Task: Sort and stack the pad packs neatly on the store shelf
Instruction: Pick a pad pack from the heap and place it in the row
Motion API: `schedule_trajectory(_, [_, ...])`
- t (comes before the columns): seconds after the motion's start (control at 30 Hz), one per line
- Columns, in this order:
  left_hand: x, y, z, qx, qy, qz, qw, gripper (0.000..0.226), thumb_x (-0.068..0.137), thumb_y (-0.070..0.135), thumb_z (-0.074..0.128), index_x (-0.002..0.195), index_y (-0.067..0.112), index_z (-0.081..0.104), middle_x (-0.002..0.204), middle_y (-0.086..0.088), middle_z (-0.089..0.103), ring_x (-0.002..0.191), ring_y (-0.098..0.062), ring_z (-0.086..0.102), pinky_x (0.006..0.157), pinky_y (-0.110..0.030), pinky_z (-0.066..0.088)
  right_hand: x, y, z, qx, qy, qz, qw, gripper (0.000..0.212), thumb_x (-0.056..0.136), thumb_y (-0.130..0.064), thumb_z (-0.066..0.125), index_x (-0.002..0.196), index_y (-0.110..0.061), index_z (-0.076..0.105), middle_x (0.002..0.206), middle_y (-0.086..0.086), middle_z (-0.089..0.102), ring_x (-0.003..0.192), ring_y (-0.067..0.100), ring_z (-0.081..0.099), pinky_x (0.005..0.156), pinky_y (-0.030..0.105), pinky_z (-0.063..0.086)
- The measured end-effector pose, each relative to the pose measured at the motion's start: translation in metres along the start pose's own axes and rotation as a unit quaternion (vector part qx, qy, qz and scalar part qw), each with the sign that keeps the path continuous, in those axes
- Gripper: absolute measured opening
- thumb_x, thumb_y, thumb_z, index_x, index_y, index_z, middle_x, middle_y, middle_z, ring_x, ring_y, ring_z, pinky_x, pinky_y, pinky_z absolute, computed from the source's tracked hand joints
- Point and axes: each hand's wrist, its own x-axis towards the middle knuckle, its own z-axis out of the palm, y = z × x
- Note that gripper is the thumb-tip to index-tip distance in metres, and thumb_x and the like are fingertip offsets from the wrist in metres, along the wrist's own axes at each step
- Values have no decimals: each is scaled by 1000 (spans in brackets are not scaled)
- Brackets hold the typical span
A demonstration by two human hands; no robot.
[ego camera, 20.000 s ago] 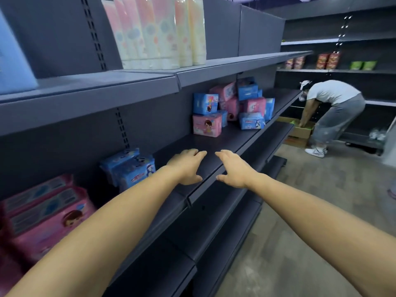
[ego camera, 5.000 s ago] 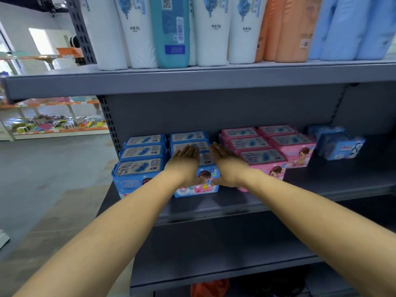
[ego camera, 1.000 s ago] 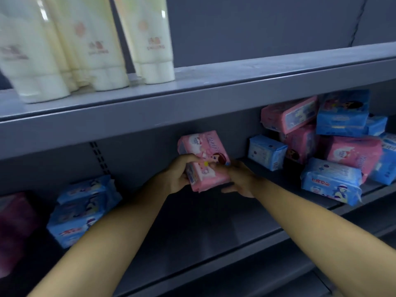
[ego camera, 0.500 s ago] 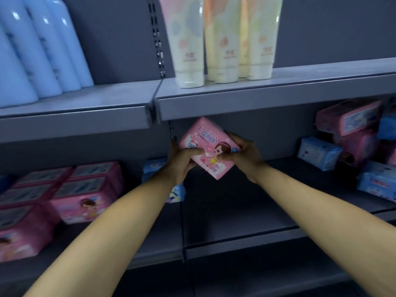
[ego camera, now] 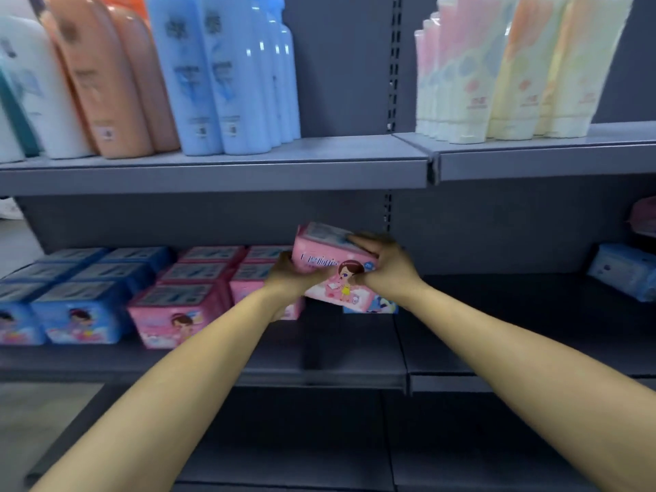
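Note:
Both my hands grip one pink pad pack (ego camera: 330,268) above the dark middle shelf (ego camera: 348,346). My left hand (ego camera: 289,278) holds its left end, my right hand (ego camera: 385,268) curls over its right end and top. The pack hovers just right of the stacked pink packs (ego camera: 198,289), over a blue pack (ego camera: 369,307) that peeks out below it. Stacked blue packs (ego camera: 78,296) fill the shelf's left end. A loose blue pack (ego camera: 624,271) lies at the far right.
The upper shelf (ego camera: 248,172) carries tall blue, orange and white bottles (ego camera: 220,72) on the left and pastel tubes (ego camera: 514,72) on the right. A lower shelf (ego camera: 301,466) sits beneath my arms. A pink pack edge (ego camera: 644,214) shows at the right border.
I have carried the pink pack leftwards along the shelf and turned it level. The sorted pink and blue stacks have come into view beside it.

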Motion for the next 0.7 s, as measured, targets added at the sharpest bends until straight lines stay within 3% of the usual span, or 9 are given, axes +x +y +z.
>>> schedule_trajectory(0.1, [-16,-9,-36,63,-3,-23,998,40,64,41,86,92,29,61,85,19,67,84,-3,64,55,-13,45,-1,-15,30,-25,-19,-7,999,80,62,-11,84,134,-21,51,134,-1,52,125,19,48,104,29,41])
schedule_trajectory(0.23, [-33,-22,-73,133,16,-11,991,69,58,38,90,116,26,55,100,14,66,95,-9,63,71,-15,46,-8,-26,66,-77,-32,-15,996,82,60,-20,86,132,-22,47,130,2,47,121,19,43,95,22,38])
schedule_trajectory(0.37, [-46,-32,-100,259,38,17,965,108,56,49,87,146,30,29,119,19,52,91,-11,60,67,-14,42,-14,-34,96,-89,-52,-33,994,81,60,-20,87,132,-16,48,131,3,48,120,21,45,97,25,40])
schedule_trajectory(0.43, [-48,-39,-110,311,29,30,950,110,59,47,87,148,27,25,130,10,52,98,-18,60,75,-19,43,-16,-36,108,-114,-68,-43,990,82,62,-22,86,134,-16,47,134,3,47,123,21,43,102,29,40])
schedule_trajectory(0.5, [-49,-45,-117,354,28,18,934,104,61,44,87,145,20,30,124,-3,61,90,-20,60,72,-28,48,-17,-36,118,-126,-78,-46,988,82,64,-24,85,136,-18,46,136,2,45,126,21,39,104,30,37])
schedule_trajectory(0.57, [-47,-51,-121,400,23,7,916,97,62,45,86,142,18,37,117,-7,64,93,-24,62,77,-36,53,-18,-35,127,-130,-83,-45,987,81,65,-24,84,136,-19,45,137,1,44,126,20,37,104,29,36])
schedule_trajectory(0.7, [-44,-61,-127,483,20,10,876,90,63,55,81,138,22,43,121,-9,59,112,-27,52,87,-37,50,-18,-31,140,-131,-94,-47,986,79,65,-21,83,135,-19,46,137,1,44,127,20,37,105,27,34])
